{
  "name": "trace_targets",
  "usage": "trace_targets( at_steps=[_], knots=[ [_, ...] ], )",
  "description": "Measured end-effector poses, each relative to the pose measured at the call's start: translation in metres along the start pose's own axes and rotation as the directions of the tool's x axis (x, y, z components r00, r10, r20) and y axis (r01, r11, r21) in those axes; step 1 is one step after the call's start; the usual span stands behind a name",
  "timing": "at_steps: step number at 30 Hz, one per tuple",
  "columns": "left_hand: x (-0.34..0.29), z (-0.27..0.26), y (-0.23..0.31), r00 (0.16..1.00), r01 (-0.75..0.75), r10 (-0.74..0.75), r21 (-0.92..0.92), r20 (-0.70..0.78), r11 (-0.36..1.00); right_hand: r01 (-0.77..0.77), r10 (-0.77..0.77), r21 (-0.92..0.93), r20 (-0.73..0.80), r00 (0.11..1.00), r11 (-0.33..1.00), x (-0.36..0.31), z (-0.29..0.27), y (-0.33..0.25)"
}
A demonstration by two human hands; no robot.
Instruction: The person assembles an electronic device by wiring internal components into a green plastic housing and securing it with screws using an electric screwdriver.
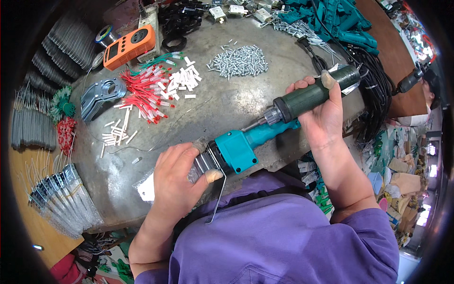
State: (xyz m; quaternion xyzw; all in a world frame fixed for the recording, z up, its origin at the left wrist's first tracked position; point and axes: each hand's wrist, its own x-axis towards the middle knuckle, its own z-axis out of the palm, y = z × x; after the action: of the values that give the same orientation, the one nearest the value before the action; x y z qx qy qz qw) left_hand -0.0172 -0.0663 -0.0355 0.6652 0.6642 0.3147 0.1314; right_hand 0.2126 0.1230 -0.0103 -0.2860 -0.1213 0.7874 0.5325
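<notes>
Teal tool (236, 151), near, has its left end gripped by the left hand (177, 173), while the right hand (327, 116) wraps its fingers around a green screwdriver (305, 102).

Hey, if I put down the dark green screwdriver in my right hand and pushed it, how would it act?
The dark green screwdriver would likely roll, being round and cylindrical. It may feel back-heavy, as it's far thicker there than at its thin bit.
</notes>
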Motion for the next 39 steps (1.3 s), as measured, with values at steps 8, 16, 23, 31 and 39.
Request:
trace_targets(
  at_steps=[8,16,23,31,39],
  knots=[
    [0.002,-0.002,0.002,1.000,0.016,-0.017,0.031,0.017,0.999,0.025,-0.025,-0.012,0.037,0.999,1.000,0.001,0.007,0.005],
    [-0.002,0.006,0.002,0.970,0.240,-0.243,-0.211,0.009,0.948,0.032,-0.033,0.007,0.197,0.980,0.999,0.007,0.000,0.006],
    [-0.009,0.007,-0.004,0.987,0.161,-0.160,-0.108,0.023,0.981,0.081,-0.079,0.001,0.235,0.969,0.997,-0.017,-0.009,-0.012],
    [-0.009,0.004,-0.001,0.974,0.223,-0.218,-0.090,0.059,0.971,0.026,-0.034,0.046,0.199,0.979,0.999,-0.026,-0.020,-0.006],
    [-0.009,0.002,0.000,0.971,0.235,-0.229,-0.096,0.069,0.967,0.046,-0.047,0.014,0.192,0.980,0.999,-0.028,-0.017,-0.007]
  ],
)
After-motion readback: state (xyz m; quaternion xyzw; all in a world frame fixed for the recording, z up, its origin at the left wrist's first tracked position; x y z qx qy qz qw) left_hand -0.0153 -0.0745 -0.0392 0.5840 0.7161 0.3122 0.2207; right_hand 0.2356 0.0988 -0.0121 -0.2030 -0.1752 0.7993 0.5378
